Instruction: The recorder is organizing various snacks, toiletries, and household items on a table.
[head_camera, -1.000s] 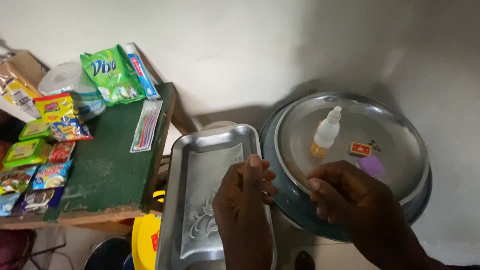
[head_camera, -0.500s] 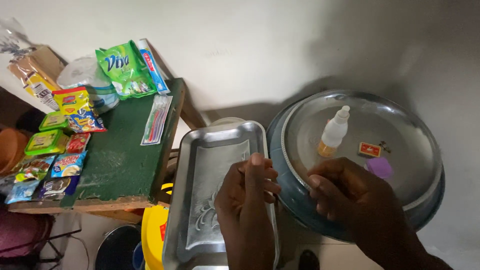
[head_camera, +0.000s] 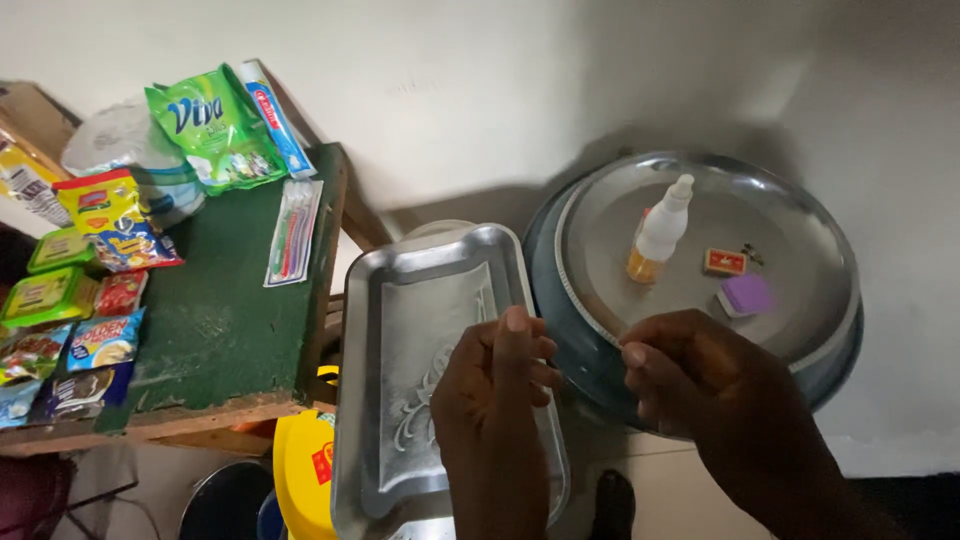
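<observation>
My left hand (head_camera: 495, 405) hovers over the right rim of a rectangular metal tray (head_camera: 405, 330), thumb pointing up and fingers curled shut. My right hand (head_camera: 700, 385) is just to its right, fingers also curled in, over the near edge of a round metal tray (head_camera: 800, 215). Nothing shows between the fingers of either hand. On the round tray stand a small white bottle with orange liquid (head_camera: 660, 230), a small red matchbox (head_camera: 725, 262) and a purple block (head_camera: 748, 295).
A green wooden table (head_camera: 230, 320) at the left carries snack packets (head_camera: 70, 300), a green sachet bag (head_camera: 215, 125), toothpaste (head_camera: 275, 115) and packed toothbrushes (head_camera: 293, 232). A yellow container (head_camera: 300, 470) sits below the tray. A pale wall is behind.
Both hands keep nearly the same pose. A thin pale stick seen between the fingertips a second ago no longer shows. The view has shifted a little.
</observation>
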